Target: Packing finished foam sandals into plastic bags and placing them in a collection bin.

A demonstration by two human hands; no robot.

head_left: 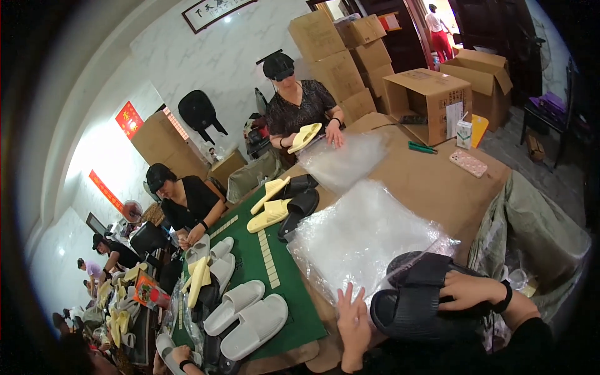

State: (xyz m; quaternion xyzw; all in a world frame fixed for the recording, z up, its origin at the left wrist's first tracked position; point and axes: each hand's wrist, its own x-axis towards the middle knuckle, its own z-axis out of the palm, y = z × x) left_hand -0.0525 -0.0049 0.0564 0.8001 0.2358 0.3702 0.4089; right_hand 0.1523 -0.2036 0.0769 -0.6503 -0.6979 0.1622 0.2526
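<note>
Your right hand (470,289) is clamped over a pair of black rubber slide sandals (417,294) stacked one on the other, fingers curled across the upper straps, at the near right edge of the cardboard-covered worktop (431,181). The pair's long axis runs roughly left to right, with the rounded end of the lower sandal pointing left toward your left hand (354,319). That left hand lies flat and spread, holding nothing, its fingertips on the near edge of the stack of clear plastic bags (359,237). The bags lie just beyond and to the left of the sandals, touching them, so the left hand is nearer the bags and the right carries the pair. Grey foam slides (247,315) rest on the green mat (281,275) further left.
</note>
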